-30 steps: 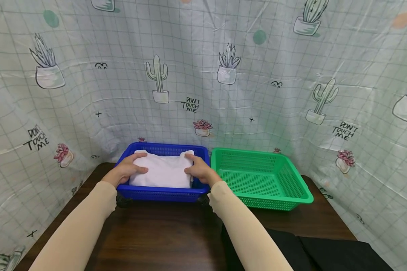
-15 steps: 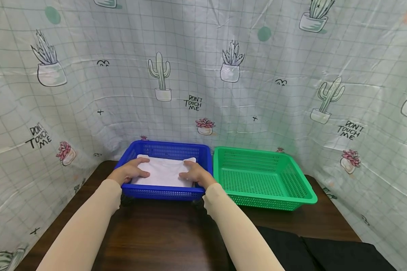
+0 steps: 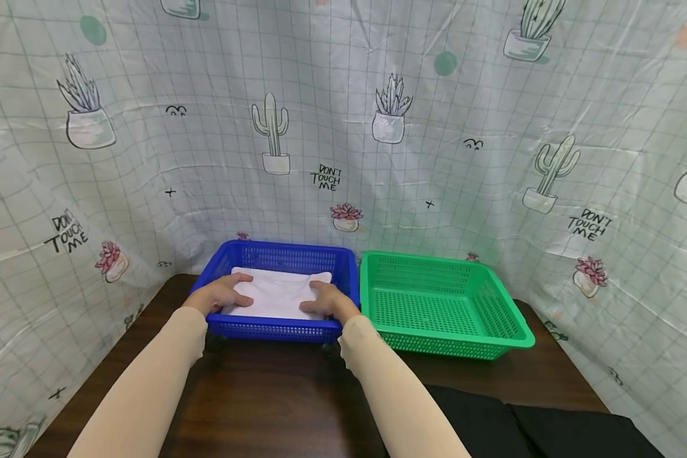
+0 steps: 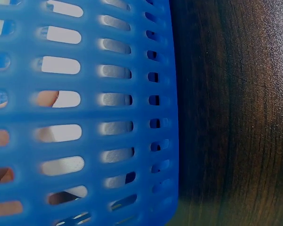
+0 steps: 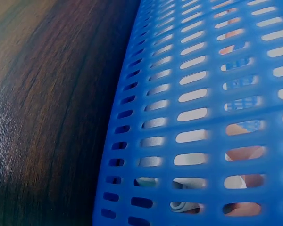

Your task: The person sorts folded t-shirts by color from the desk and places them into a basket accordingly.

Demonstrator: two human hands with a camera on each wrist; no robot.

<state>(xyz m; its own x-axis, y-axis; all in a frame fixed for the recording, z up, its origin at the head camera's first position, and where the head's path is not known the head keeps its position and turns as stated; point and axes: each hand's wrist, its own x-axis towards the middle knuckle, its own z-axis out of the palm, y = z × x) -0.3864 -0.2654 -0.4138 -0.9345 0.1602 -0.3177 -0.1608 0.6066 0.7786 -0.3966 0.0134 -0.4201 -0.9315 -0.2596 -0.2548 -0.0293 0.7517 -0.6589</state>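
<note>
A folded white cloth (image 3: 277,295) lies low inside the blue basket (image 3: 275,329). My left hand (image 3: 217,293) holds its left side, thumb and index finger spread over the top. On the opposite side my right hand (image 3: 331,301) grips it the same way. The remaining fingers are hidden between the cloth and the basket's walls. Through the slots in the left wrist view show white cloth (image 4: 61,65) and bits of fingers (image 4: 4,209). The right wrist view likewise shows the slotted basket wall, with cloth (image 5: 191,114) and fingers (image 5: 245,153) behind it.
A green basket (image 3: 446,340) stands right of the blue one, with nothing in it. Folded black fabric (image 3: 572,426) lies at the front right of the dark wooden table (image 3: 263,394). A cactus-print curtain (image 3: 343,127) hangs behind.
The white cloth has sunk lower into the blue basket, with both hands still at its sides. My right hand has shifted slightly left and down. The head view moved a little.
</note>
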